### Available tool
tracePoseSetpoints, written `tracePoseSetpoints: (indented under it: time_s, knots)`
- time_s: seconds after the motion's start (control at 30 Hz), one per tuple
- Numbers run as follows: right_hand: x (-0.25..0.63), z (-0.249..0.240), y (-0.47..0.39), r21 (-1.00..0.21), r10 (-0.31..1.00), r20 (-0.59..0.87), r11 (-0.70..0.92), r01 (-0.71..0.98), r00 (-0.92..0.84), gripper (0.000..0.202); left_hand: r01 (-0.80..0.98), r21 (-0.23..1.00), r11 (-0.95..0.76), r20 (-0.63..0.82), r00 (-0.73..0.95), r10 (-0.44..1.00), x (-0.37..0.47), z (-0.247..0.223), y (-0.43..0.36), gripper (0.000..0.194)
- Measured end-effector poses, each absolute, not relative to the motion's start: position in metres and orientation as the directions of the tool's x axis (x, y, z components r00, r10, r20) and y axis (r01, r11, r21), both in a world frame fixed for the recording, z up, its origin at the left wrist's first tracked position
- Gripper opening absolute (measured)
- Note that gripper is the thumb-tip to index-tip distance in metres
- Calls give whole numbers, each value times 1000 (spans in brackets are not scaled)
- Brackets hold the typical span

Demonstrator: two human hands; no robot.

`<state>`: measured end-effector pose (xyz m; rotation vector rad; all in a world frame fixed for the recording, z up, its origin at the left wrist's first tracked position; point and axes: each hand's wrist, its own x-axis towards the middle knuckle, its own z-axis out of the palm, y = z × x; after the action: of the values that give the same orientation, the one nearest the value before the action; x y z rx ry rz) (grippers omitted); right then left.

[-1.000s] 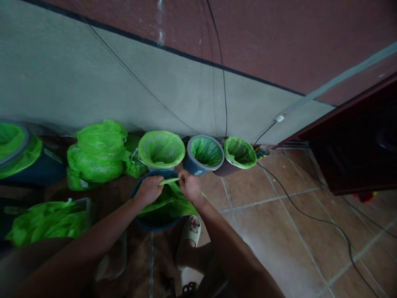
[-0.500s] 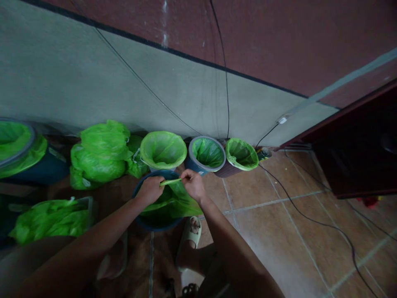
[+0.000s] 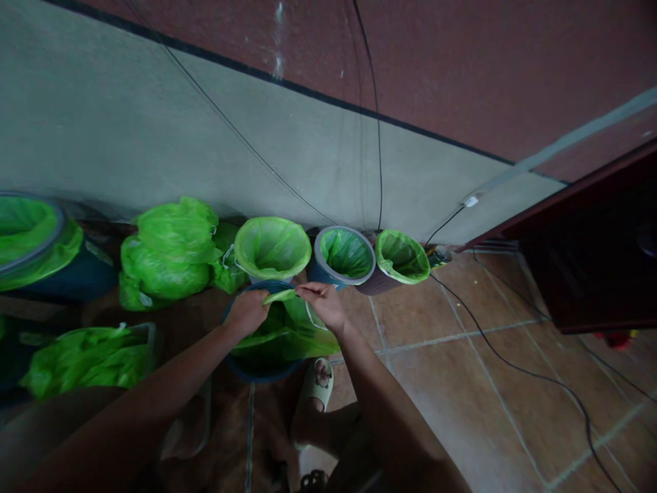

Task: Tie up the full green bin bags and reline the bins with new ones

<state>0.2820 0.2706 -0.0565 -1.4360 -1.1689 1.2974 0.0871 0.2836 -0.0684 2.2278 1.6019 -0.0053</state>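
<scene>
A green plastic bag [image 3: 302, 335] is stretched between my hands, over a dark blue bucket [image 3: 263, 375] on the floor. My left hand [image 3: 248, 311] is closed around the bag's top edge on the left. On the right, my right hand [image 3: 323, 304] pinches the same edge with thumb and fingers. A thin white drawstring loop hangs below my right hand. The rest of the bag droops into the bucket and over its right side.
Bins lined with green bags stand along the wall: a pale one [image 3: 272, 248], a grey-rimmed one [image 3: 345, 255] and a brown one [image 3: 402, 257]. Filled green bags [image 3: 172, 253] and a clear tub [image 3: 150, 342] of green bags lie left. A black cable [image 3: 513, 359] crosses the tiles.
The white drawstring loop now shows beneath my right hand. Both hands keep hold of the bag's edge, and the view has shifted slightly.
</scene>
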Motion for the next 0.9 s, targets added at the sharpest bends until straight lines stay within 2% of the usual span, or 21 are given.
tracePoseSetpoints:
  time_s: [0.17, 0.3, 0.37, 0.43, 0.47, 0.53, 0.6, 0.67, 0.73, 0.8, 0.87, 0.9]
  knots:
    - [282, -50, 271, -976, 970, -217, -219, 6, 110, 26, 901, 296, -317, -204, 384, 901, 86, -70, 280, 25]
    - [283, -34, 269, -994, 989, -109, -108, -10, 101, 28, 901, 341, -269, -188, 346, 919, 88, -69, 280, 25]
    - [283, -22, 267, -1000, 998, -27, -26, -7, 64, 27, 865, 440, -242, -108, 318, 942, 91, -62, 282, 43]
    - [281, -10, 265, -999, 999, 46, 46, -3, 2, 25, 748, 610, -262, 2, 329, 944, 96, -50, 284, 67]
    - [280, -5, 265, -997, 997, 74, 74, -4, -39, 24, 662, 693, -284, 40, 359, 933, 98, -42, 285, 70]
    - [278, 2, 264, -993, 988, 116, 118, 14, -102, 23, 496, 811, -311, 80, 434, 898, 103, -26, 286, 53]
    - [276, 7, 260, -980, 986, 157, 163, 110, -63, 19, 439, 848, -298, 75, 458, 886, 106, -14, 286, 42]
    - [272, 11, 252, -936, 975, 216, 193, 294, 49, 18, 477, 841, -254, 49, 401, 915, 106, -10, 287, 41]
    - [263, 11, 238, -862, 965, 258, 204, 463, 55, 20, 527, 825, -203, 27, 322, 946, 104, -12, 289, 40]
    - [249, 5, 221, -792, 970, 199, 244, 559, -142, 23, 553, 817, -164, 8, 273, 962, 101, -17, 292, 39]
    - [232, -12, 206, -710, 914, 26, 302, 637, -405, 24, 541, 831, -128, -11, 246, 969, 99, -21, 294, 38]
    - [224, -23, 200, -629, 885, -78, 313, 711, -458, 23, 521, 847, -110, -22, 241, 970, 99, -22, 294, 37]
